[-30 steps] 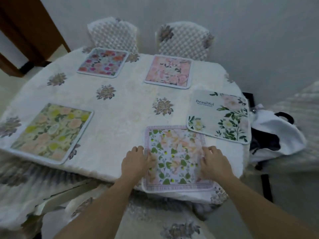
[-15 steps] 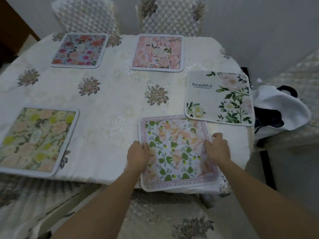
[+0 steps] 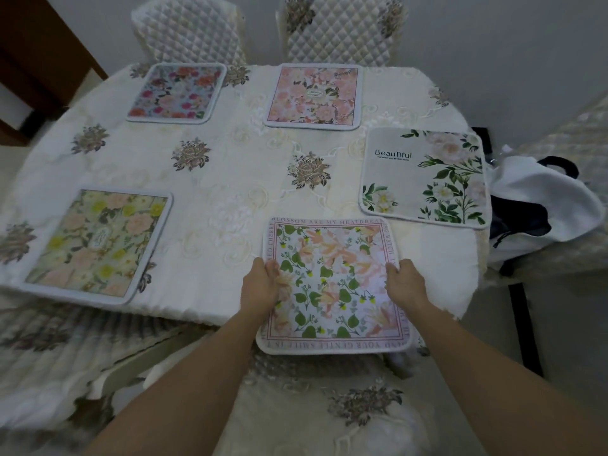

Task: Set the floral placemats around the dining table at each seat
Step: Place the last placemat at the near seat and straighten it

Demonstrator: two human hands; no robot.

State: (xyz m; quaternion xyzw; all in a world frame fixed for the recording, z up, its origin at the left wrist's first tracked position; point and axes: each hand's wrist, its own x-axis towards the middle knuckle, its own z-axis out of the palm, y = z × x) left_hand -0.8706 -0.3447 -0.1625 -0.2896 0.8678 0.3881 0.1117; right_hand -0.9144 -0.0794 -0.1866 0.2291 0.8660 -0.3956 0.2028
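Seating the mat (image 3: 332,291), our left hand (image 3: 261,286) and right hand (image 3: 406,286) grip its sides; next, it likely needs nudging inward

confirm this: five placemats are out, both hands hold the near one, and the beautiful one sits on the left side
No: the head view shows the Beautiful placemat on the right side, not the left. Five are out, and the left hand and right hand do hold the near placemat.

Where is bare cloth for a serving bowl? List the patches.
Widest: tablecloth middle, between yellow placemat, pink placemat and bordered placemat. Also the left strip from yellow placemat to blue placemat. Crowded: near right, where Beautiful placemat almost meets the bordered one.
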